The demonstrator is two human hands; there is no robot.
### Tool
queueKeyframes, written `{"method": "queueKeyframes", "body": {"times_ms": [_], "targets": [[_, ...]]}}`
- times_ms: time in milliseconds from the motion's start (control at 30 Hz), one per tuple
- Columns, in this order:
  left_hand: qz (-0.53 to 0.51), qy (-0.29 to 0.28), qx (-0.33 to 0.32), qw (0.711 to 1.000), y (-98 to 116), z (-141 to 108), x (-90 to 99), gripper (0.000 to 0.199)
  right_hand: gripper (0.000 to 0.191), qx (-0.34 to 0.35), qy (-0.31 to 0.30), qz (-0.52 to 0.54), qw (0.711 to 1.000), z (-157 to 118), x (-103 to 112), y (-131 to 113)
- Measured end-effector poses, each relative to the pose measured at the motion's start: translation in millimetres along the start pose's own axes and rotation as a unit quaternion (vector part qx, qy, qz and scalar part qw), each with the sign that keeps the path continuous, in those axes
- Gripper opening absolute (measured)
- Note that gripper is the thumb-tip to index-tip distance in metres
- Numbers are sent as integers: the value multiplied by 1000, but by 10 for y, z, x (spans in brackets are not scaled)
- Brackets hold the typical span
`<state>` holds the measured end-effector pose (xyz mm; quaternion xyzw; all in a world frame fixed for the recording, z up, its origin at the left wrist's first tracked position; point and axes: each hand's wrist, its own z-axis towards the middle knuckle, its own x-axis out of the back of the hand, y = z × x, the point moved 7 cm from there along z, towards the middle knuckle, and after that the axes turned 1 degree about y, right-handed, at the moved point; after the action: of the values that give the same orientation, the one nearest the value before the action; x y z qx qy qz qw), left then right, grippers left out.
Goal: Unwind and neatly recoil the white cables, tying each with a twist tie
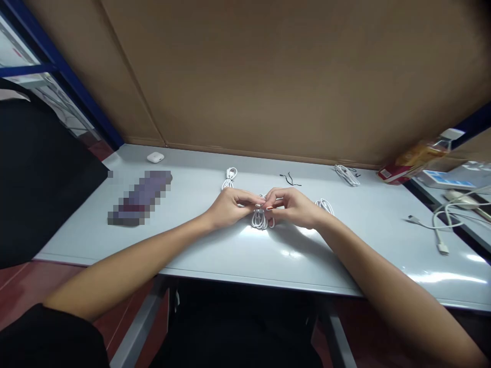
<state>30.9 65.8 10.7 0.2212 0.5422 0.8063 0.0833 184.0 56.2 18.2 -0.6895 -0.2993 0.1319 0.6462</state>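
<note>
My left hand (229, 206) and my right hand (292, 206) meet over the middle of a pale grey table (199, 245). Both pinch a coiled white cable (261, 219), whose loops hang down between the fingertips and touch the tabletop. Another coiled white cable (325, 205) lies just behind my right wrist. A bundled white cable (229, 177) rests a little beyond my left hand. Small black ties (289, 179) lie farther back, near the centre.
A white earbud case (155, 157) and a blurred dark object (140, 198) sit at the left. Another white cable bundle (347, 174), a snack packet (414, 159) and a loose charger cable (437, 225) lie at the right. A cardboard wall (268, 76) stands behind.
</note>
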Motion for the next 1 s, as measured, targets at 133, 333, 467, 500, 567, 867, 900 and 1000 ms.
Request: {"method": "queueKeyframes", "body": {"times_ms": [133,333,467,500,567,867,900,1000], "targets": [[-2,-11,-3,1000,6,12,-18,19,19,-9,2,-17,1000,-8,0,0],[-25,50,76,996,10,83,221,50,27,-35,64,-119,990,-88,344,-77],[-36,164,117,979,6,147,627,37,40,-64,111,-110,986,-139,747,-30],[-35,173,127,976,-5,164,706,34,44,-76,123,-90,985,-149,832,2],[-10,185,127,974,-3,193,851,32,49,-102,136,-62,984,-171,954,60],[228,126,121,958,8,192,1134,37,63,-131,44,-192,972,-378,1090,-47],[245,131,111,954,11,196,1177,38,66,-129,37,-198,971,-410,1122,-59],[299,163,90,936,20,206,1330,40,65,-131,61,-198,969,-502,1291,-59]]}}
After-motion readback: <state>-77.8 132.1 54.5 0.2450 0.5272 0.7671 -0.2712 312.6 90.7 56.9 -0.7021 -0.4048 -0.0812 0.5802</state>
